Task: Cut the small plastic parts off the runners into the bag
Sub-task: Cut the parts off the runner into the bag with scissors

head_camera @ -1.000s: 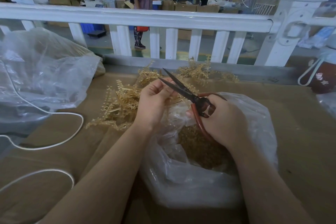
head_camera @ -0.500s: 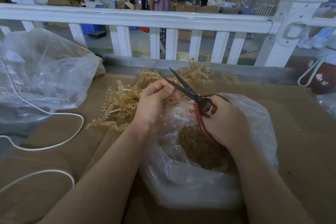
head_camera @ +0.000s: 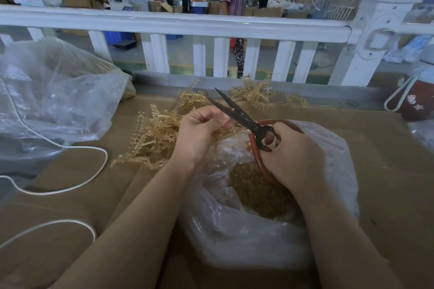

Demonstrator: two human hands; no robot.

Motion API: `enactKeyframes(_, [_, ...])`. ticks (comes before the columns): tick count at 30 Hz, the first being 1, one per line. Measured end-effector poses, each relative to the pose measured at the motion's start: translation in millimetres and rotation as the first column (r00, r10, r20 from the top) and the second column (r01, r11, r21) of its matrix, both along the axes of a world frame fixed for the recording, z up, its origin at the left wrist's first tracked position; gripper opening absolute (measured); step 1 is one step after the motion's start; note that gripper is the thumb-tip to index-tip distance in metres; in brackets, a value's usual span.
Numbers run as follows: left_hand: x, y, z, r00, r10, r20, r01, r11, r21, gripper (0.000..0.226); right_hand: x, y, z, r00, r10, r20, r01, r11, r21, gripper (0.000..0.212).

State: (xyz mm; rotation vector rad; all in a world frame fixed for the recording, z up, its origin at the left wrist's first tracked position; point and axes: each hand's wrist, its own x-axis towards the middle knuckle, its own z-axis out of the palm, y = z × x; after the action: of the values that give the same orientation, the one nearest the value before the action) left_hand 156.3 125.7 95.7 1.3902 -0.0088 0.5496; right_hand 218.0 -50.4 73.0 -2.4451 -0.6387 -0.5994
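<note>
1. The bench (head_camera: 387,171) is covered in brown cardboard and carries the whole job; on its left a large clear sack (head_camera: 54,101) lies slumped against the rail side, contents not readable.
2. The bag (head_camera: 258,241) stands open in front of the person, below both hands. A good heap of small amber parts (head_camera: 256,192) already lies inside, so I judge much cutting is done.
3. A sizeable pile of uncut runners (head_camera: 155,138) lies on the bench beyond and left of the bag, with more runner clusters (head_camera: 256,94) near the rail. By that, plenty of work is left.
4. The scissors (head_camera: 237,112) have their blades spread apart, pointing up and away over the bag's far edge.
5. The right hand (head_camera: 293,155) grips the red handle loops, fingers curled through them.
6. The left hand (head_camera: 199,131) pinches a runner piece at its fingertips, just beside the open blades; the piece itself is mostly hidden by the fingers. I judge a cut is about to be made, with the part set to fall into the bag.
</note>
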Motion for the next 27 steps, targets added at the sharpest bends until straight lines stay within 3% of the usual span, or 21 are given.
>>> enactKeyframes(6, [-0.3, -2.3, 1.4, 1.0, -0.028, -0.001, 0.028, 0.998, -0.065, 0.016, -1.4, -0.2, 0.1, 1.0, 0.019, 0.024, -0.019, 1.0, 0.018, 0.042])
enactKeyframes(19, [0.4, -2.1, 0.9, 1.0, -0.011, -0.01, 0.01, 0.996, -0.085, 0.016, 0.1, 2.4, -1.0, 1.0, 0.001, 0.03, -0.002, 1.0, 0.021, 0.048])
enactKeyframes(27, [1.5, -2.4, 0.8, 0.99, 0.104, -0.091, -0.113, 0.989, -0.094, 0.012, 0.2, 3.7, 3.4, 0.995, 0.037, -0.096, -0.027, 0.995, 0.099, 0.043])
